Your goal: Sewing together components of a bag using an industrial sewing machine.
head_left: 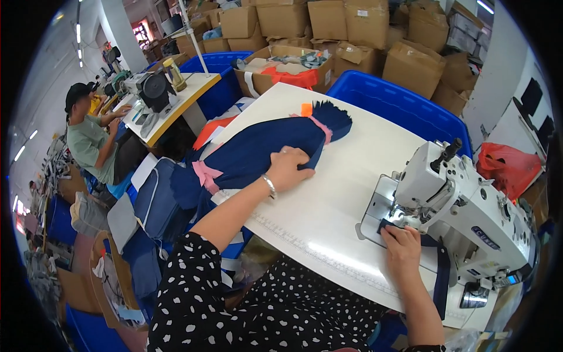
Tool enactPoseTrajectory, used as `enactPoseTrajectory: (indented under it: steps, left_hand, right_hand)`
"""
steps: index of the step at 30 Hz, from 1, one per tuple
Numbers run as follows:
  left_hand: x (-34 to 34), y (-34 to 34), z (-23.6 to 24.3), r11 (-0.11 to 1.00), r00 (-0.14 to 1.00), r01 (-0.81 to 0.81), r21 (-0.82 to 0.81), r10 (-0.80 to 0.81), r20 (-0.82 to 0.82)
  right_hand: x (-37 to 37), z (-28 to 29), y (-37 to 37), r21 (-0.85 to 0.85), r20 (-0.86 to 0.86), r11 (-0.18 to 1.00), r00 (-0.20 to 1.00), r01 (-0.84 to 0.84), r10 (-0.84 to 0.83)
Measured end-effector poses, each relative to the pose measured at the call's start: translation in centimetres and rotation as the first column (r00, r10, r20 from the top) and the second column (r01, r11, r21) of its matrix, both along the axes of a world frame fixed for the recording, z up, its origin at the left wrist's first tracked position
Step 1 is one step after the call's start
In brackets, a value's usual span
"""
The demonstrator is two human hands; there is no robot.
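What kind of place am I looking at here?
Most likely a garment or textile workshop: a white sewing machine stands on the near table, a tied bundle of navy fabric lies beside it, and a co-worker sits at another machine.

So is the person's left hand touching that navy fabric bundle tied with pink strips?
Touching. The head view shows the left hand resting on the navy fabric bundle, fingers bent against the cloth.
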State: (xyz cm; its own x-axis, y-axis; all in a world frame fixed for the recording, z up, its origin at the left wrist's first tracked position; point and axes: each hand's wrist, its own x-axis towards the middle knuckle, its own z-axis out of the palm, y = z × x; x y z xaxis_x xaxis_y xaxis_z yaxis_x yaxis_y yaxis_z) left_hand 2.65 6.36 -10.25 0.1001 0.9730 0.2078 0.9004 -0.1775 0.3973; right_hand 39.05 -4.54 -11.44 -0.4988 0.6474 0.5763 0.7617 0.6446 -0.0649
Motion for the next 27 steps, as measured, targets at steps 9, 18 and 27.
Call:
enactPoseTrajectory:
  steps: [9, 18, 27]
  left_hand:
    - [0.9, -0.9, 1.4, 0.977, 0.977, 0.154, -0.146, -0.129, 0.167]
    - [4.0, 4.5, -0.9, 0.981, 0.996, 0.083, 0.177, -0.087, 0.016]
    - [2.9, 3.1, -1.7, 0.976, 0.960, 0.206, 0.071, -0.188, -0.207]
  right_hand:
    - [0.3, -0.4, -0.1, -0.008, 0.014, 1.000, 1.000, 0.008, -0.008]
    - [0.0, 0.1, -0.1, 0.005, 0.036, 1.000, 0.999, -0.009, 0.009]
    - [0.0, 0.1, -0.1, -0.005, 0.024, 1.000, 1.000, -0.006, 0.006]
